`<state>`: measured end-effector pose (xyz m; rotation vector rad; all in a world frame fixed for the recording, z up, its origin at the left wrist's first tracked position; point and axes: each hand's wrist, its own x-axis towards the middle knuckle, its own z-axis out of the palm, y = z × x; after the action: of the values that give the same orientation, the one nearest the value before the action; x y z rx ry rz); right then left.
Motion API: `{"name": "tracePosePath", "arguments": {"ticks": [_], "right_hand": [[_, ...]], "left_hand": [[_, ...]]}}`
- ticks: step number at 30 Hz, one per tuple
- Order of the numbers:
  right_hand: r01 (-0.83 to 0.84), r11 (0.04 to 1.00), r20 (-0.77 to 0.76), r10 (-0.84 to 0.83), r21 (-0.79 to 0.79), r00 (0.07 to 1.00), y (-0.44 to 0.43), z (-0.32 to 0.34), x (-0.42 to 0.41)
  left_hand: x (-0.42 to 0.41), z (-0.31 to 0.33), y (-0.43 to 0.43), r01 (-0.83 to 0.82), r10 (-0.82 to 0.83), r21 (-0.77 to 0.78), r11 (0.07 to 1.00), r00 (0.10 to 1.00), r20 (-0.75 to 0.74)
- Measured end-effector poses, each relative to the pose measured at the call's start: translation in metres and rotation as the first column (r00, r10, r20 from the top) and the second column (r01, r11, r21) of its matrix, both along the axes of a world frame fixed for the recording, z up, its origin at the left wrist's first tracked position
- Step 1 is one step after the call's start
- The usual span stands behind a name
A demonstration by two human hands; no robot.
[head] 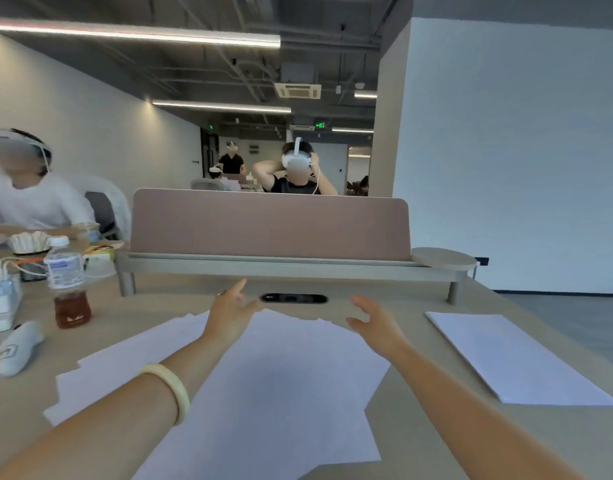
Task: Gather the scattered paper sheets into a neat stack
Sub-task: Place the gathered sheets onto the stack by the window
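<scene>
Several white paper sheets lie fanned and overlapping on the beige table in front of me, their corners jutting out to the left and at the far edge. A separate neat stack of white sheets lies to the right. My left hand reaches forward over the far left part of the spread, fingers straight and loose, a ring on one finger. My right hand hovers over the far right corner of the spread, fingers relaxed and slightly bent. Neither hand holds anything.
A plastic bottle with brown liquid stands at the left, with a white device lying near it. A pink desk divider on a raised shelf blocks the far side. A black cable port sits beyond the sheets. Other people sit beyond and to the left.
</scene>
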<state>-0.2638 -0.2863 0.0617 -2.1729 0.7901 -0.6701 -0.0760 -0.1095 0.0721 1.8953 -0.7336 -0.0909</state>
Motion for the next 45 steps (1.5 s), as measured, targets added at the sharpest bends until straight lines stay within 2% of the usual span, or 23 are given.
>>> {"name": "tracePosePath", "arguments": {"ticks": [3, 6, 11, 18, 22, 26, 28, 30, 32, 34, 35, 36, 38, 41, 45], "right_hand": [[-0.037, 0.999, -0.025, 0.038, 0.032, 0.999, 0.015, -0.014, 0.03], [-0.053, 0.997, -0.145, 0.06, 0.051, 0.988, 0.025, -0.034, 0.05], [-0.01, 1.0, -0.423, 0.02, 0.026, 0.906, 0.023, -0.066, 0.052], [0.052, 0.991, -0.599, -0.119, -0.127, 0.792, 0.029, -0.091, 0.052], [0.056, 0.988, -0.604, -0.131, -0.142, 0.786, 0.036, -0.097, 0.058], [0.012, 0.991, -0.596, -0.09, -0.134, 0.798, 0.044, -0.094, 0.065], [-0.018, 0.994, -0.571, -0.047, -0.108, 0.82, 0.049, -0.091, 0.066], [-0.021, 1.0, -0.506, 0.01, -0.016, 0.863, 0.048, -0.087, 0.066], [0.005, 0.996, -0.432, 0.033, 0.087, 0.901, 0.041, -0.08, 0.06], [0.05, 0.997, -0.446, -0.021, 0.052, 0.895, 0.034, -0.076, 0.051], [0.063, 0.998, -0.481, -0.057, -0.003, 0.875, 0.031, -0.076, 0.047], [0.063, 0.997, -0.516, -0.076, -0.043, 0.853, 0.031, -0.077, 0.044], [0.046, 0.997, -0.554, -0.07, -0.058, 0.83, 0.036, -0.08, 0.041], [0.027, 0.995, -0.558, -0.076, -0.097, 0.827, 0.047, -0.088, 0.046], [0.049, 0.992, -0.513, -0.102, -0.115, 0.852, 0.058, -0.091, 0.057]], "left_hand": [[0.03, -0.015, 0.043, -0.108, 0.108, 0.047, 0.993, 0.994, -0.008], [0.061, -0.035, 0.086, -0.193, 0.197, 0.181, 0.964, 0.98, -0.001], [0.093, -0.068, 0.146, -0.288, 0.324, 0.516, 0.807, 0.946, 0.021], [0.085, -0.097, 0.145, -0.138, 0.16, 0.744, 0.654, 0.986, 0.042], [0.067, -0.1, 0.12, -0.13, 0.097, 0.778, 0.614, 0.991, 0.09], [0.057, -0.099, 0.097, -0.054, 0.002, 0.765, 0.642, 0.998, 0.069], [0.056, -0.1, 0.088, 0.014, -0.051, 0.708, 0.707, 0.998, 0.031], [0.056, -0.099, 0.082, 0.103, -0.098, 0.584, 0.806, 0.994, -0.04], [0.058, -0.095, 0.081, 0.101, -0.082, 0.52, 0.848, 0.995, -0.059], [0.062, -0.091, 0.085, -0.038, 0.047, 0.584, 0.811, 0.999, 0.0], [0.064, -0.089, 0.09, -0.106, 0.118, 0.648, 0.754, 0.993, 0.026], [0.066, -0.089, 0.094, -0.137, 0.169, 0.706, 0.695, 0.985, 0.025], [0.068, -0.093, 0.101, -0.12, 0.206, 0.766, 0.631, 0.978, -0.017], [0.057, -0.097, 0.097, -0.076, 0.168, 0.782, 0.618, 0.985, -0.038], [0.046, -0.094, 0.081, 0.005, 0.059, 0.727, 0.686, 0.996, -0.063]]}}
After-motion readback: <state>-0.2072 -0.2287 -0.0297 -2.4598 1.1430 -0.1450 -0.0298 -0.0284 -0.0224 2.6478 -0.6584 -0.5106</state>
